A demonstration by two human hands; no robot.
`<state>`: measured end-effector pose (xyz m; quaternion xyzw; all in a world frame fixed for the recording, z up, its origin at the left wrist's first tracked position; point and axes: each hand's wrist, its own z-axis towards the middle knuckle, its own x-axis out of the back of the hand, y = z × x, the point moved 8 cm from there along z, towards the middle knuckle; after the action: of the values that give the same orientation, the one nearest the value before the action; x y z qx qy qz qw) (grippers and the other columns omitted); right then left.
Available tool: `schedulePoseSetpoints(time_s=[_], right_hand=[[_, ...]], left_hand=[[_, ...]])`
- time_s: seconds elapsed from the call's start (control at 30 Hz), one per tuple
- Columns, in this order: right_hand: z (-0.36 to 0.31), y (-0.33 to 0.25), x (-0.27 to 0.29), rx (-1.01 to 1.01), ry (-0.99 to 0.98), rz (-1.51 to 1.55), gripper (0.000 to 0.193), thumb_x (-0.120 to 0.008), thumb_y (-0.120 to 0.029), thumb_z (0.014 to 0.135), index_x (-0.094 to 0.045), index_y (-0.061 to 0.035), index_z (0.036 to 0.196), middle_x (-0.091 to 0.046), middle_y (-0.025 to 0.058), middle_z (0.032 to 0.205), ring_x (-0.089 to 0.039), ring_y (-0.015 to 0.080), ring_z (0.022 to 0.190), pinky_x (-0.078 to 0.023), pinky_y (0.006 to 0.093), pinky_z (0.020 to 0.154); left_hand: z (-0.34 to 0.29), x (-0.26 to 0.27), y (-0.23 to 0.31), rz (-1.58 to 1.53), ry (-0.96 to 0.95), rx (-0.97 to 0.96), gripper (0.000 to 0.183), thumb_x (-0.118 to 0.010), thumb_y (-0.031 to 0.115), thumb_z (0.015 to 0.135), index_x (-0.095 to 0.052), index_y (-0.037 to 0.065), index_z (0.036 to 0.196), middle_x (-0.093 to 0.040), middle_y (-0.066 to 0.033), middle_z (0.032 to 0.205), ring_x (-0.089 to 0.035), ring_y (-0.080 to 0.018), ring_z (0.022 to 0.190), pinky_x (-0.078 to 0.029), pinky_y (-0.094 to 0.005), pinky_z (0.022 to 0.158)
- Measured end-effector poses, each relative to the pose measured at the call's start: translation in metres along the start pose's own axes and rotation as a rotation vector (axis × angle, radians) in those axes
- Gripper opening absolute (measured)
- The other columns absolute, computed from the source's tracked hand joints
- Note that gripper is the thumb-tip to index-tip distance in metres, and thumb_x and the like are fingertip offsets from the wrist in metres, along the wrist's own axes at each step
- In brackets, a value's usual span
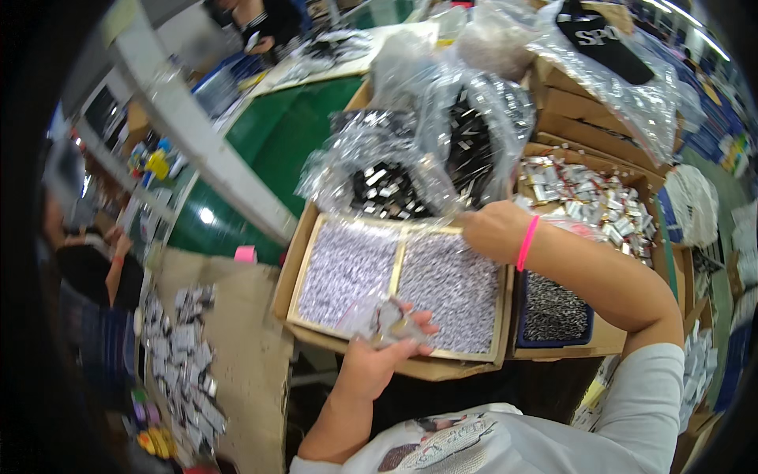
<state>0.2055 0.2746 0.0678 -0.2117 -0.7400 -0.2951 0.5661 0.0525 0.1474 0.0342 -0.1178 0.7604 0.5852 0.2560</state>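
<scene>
My left hand [377, 357], palm up over the near edge of the tray, holds a small clear plastic bag [384, 320] between thumb and fingers. Small brownish and metallic pieces show inside it, too blurred to name. My right hand [499, 229], a pink band on its wrist, is closed at the tray's far right corner, beside a large clear bag [433, 178]. Its fingertips are hidden, so what they grip does not show. Below both hands, the two-part tray [397, 265] carries masses of tiny pale pieces on each side of its divider.
Dark pieces with white rectangles [387, 189] fill bags behind the tray. To the right stand a blue bin [555, 342] of small dark parts and a carton of silvery parts [620, 209]. Silvery packets [185, 347] lie on cardboard at left. A white post [185, 118] slants nearby; other people sit beyond.
</scene>
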Motion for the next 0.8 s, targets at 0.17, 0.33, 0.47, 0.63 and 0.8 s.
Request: schedulePoseSetpoints(time_s=[0.17, 0.33, 0.47, 0.63, 0.8], right_hand=[[0.004, -0.006, -0.006, 0.010, -0.032, -0.036, 0.012, -0.058, -0.011, 0.078, -0.069, -0.0052, 0.078, -0.068, 0.0120, 0.082, -0.068, 0.0264, 0.076, -0.055, 0.0368, 0.062], [-0.012, 0.004, 0.020, -0.076, 0.072, 0.229, 0.012, -0.055, -0.008, 0.079, -0.065, -0.0042, 0.084, -0.067, 0.0142, 0.085, -0.066, 0.0300, 0.077, -0.053, 0.0349, 0.066], [-0.034, -0.005, 0.082, 0.113, 0.413, 0.663, 0.016, -0.063, -0.003, 0.079, -0.064, -0.0029, 0.095, -0.065, 0.0090, 0.086, -0.064, 0.0212, 0.070, -0.050, 0.0307, 0.062], [-0.040, -0.024, 0.107, 0.052, 0.352, 1.429, 0.012, -0.062, -0.008, 0.088, -0.066, -0.0023, 0.097, -0.062, -0.0005, 0.079, -0.054, 0.0045, 0.065, -0.045, 0.0206, 0.057], [-0.023, -0.054, 0.120, 0.171, 0.287, 1.573, 0.010, -0.063, -0.006, 0.088, -0.062, -0.0014, 0.096, -0.060, -0.0015, 0.080, -0.052, 0.0024, 0.065, -0.044, 0.0184, 0.056]], left_hand=[[-0.005, -0.004, 0.006, -0.029, -0.009, 0.036, 0.044, -0.057, -0.003, 0.084, -0.043, 0.003, 0.125, -0.057, -0.0218, 0.117, -0.059, -0.0358, 0.105, -0.057, -0.0407, 0.075], [-0.009, -0.004, 0.009, -0.066, -0.019, 0.024, 0.043, -0.058, -0.002, 0.084, -0.043, 0.002, 0.125, -0.059, -0.0216, 0.115, -0.061, -0.0342, 0.103, -0.057, -0.0392, 0.075], [-0.009, 0.000, 0.009, 0.048, -0.032, 0.002, 0.042, -0.060, -0.002, 0.084, -0.045, 0.000, 0.123, -0.061, -0.0208, 0.111, -0.063, -0.0308, 0.098, -0.057, -0.0366, 0.073], [-0.007, -0.007, 0.003, 0.085, -0.101, 0.064, 0.039, -0.063, -0.003, 0.083, -0.049, -0.001, 0.119, -0.063, -0.0180, 0.106, -0.065, -0.0262, 0.092, -0.056, -0.0334, 0.069], [-0.009, -0.016, 0.003, 0.107, -0.159, 0.136, 0.037, -0.065, -0.004, 0.081, -0.052, -0.001, 0.116, -0.064, -0.0151, 0.103, -0.066, -0.0236, 0.089, -0.057, -0.0329, 0.067]])
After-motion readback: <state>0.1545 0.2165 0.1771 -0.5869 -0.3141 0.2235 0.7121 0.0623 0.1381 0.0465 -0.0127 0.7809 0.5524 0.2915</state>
